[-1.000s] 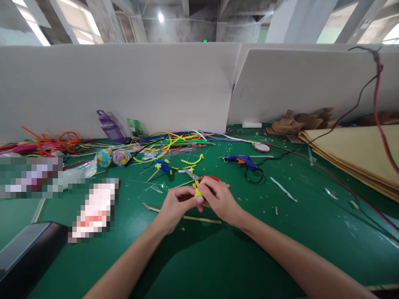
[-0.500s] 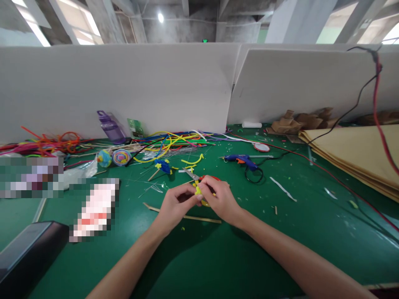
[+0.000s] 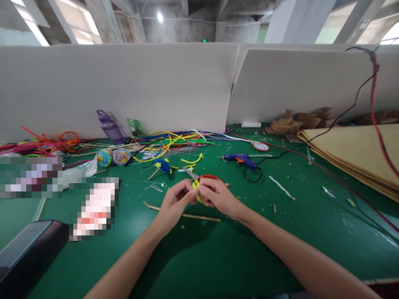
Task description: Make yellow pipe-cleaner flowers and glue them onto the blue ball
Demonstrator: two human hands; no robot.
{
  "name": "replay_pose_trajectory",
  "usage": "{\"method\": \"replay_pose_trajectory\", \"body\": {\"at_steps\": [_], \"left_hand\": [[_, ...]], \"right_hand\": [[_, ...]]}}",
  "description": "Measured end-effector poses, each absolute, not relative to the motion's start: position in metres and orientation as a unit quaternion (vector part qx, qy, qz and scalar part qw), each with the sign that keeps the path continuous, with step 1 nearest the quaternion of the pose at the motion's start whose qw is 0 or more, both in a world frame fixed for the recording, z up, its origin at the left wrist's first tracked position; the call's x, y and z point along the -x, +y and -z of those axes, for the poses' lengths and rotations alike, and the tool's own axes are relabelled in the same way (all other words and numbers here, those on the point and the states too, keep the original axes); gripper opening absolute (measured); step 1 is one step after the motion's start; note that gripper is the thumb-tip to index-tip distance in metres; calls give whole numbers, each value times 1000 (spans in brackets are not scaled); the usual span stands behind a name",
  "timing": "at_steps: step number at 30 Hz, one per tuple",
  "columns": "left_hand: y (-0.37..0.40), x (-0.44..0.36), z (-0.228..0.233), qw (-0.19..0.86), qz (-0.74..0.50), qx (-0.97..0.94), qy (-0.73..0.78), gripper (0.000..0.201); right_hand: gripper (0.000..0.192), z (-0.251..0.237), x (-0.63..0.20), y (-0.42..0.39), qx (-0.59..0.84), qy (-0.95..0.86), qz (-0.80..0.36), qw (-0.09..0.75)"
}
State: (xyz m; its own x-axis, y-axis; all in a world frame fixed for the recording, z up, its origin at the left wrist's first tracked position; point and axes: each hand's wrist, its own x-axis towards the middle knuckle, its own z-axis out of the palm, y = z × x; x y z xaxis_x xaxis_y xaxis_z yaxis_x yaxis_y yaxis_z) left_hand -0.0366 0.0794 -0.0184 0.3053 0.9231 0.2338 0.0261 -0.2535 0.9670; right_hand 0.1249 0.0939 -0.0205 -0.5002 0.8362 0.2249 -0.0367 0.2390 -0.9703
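Hands pinching a yellow pipe-cleaner piece (image 3: 196,185)

Left hand (image 3: 175,202) and right hand (image 3: 216,195) both grip it mid-tabletop (image 3: 218,257), red-handled scissors (image 3: 201,176) just behind; no legible writing.

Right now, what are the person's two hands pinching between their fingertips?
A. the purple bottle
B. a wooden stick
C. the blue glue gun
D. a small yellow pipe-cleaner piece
D. The left hand and right hand meet on a small yellow pipe-cleaner piece; the blue glue gun, purple bottle and wooden stick all lie apart on the green table.
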Motion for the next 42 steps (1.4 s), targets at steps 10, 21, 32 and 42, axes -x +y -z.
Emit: {"method": "replay_pose_trajectory", "body": {"at_steps": [10, 21, 32, 42], "left_hand": [[82, 39, 21, 543, -487, -609, 310, 20], [81, 41, 15, 343, -407, -740, 410, 19], [80, 39, 15, 411, -420, -713, 384, 24], [82, 34, 20, 483, -409, -668, 393, 25]], "right_hand": [[27, 17, -122, 92, 246, -632, -602, 421], [30, 13, -134, 100, 318, -758, -448, 351], [27, 18, -140, 107, 211, -635, -688, 281], [29, 14, -138, 105, 230, -681, -647, 253]]}}
